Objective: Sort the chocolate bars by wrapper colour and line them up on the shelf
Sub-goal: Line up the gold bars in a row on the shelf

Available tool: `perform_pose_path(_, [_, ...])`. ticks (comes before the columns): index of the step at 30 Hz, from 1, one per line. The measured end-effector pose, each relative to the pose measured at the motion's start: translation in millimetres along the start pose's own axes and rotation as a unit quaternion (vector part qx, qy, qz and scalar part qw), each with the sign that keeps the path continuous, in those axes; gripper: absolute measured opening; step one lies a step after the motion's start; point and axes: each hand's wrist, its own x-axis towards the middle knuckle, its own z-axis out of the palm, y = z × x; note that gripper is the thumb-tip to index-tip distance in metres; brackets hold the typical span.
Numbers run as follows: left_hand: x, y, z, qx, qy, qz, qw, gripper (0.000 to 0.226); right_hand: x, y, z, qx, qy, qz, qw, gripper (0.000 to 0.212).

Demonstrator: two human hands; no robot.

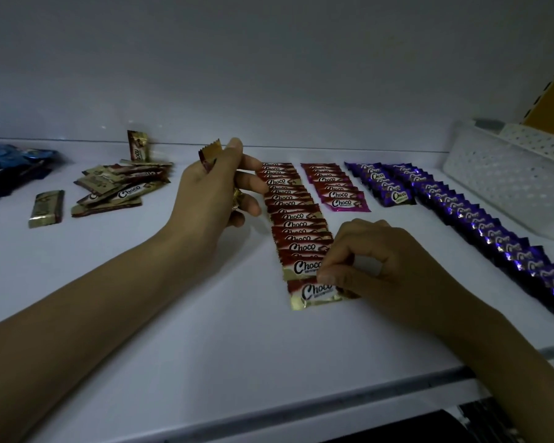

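One red-gold bar [314,292] at front of red row [288,206], mid-shelf; right hand [381,270] pinches its right end. We advise: square it parallel, even overlap, logo up.

Left hand [211,187], 11 o'clock, grips spare bars [209,155].

Pink row [336,187] at 1, purple rows [480,219] at 2, unsorted pile [119,187] at 10.

White shelf [205,330], dim light; basket [499,180] at 2, blue packets [10,171] at 9.
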Motion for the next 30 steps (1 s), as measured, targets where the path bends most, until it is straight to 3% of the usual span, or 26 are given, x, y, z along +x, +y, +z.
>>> perform_pose_path(3, [0.0,-1.1,0.7,0.003,0.000,0.000,1.000,0.036,2.7,-2.1,2.2,-0.001,0.029,0.007,1.000,0.011])
perform_pose_path(11, [-0.6,-3.7,2.2,0.009,-0.012,-0.002,1.000,0.036,5.0,-5.3,4.2,-0.116,0.030,-0.005,0.993,0.036])
perform_pose_path(15, [-1.5,-2.2,2.3,0.008,-0.015,0.002,1.000,0.037,4.8,-6.7,4.6,-0.154,0.031,-0.023,0.987,0.027])
perform_pose_path(19, [0.6,-5.2,3.8,0.026,-0.030,0.002,0.999,0.043,3.7,-9.6,4.4,-0.157,0.057,-0.044,0.985,0.037])
perform_pose_path(22, [-1.8,-5.9,2.8,0.015,-0.107,-0.025,0.994,0.057,3.5,-8.9,5.7,-0.137,0.111,-0.058,0.983,0.035])
perform_pose_path(25, [-15.1,-1.0,8.0,-0.018,-0.220,-0.093,0.971,0.080,4.7,-10.8,6.0,-0.043,0.166,-0.057,0.983,0.023])
perform_pose_path(27, [-18.0,4.4,28.8,-0.005,-0.224,-0.130,0.966,0.088,5.6,-12.7,4.0,0.015,0.180,-0.049,0.982,0.015])
perform_pose_path(28, [-24.1,6.1,33.1,-0.023,-0.252,-0.121,0.960,0.083,6.3,-13.4,3.0,0.029,0.184,-0.047,0.981,0.014])
perform_pose_path(30, [-36.3,6.7,33.1,-0.025,-0.274,-0.022,0.961,0.043,7.3,-14.4,2.2,0.035,0.183,-0.055,0.981,0.014])
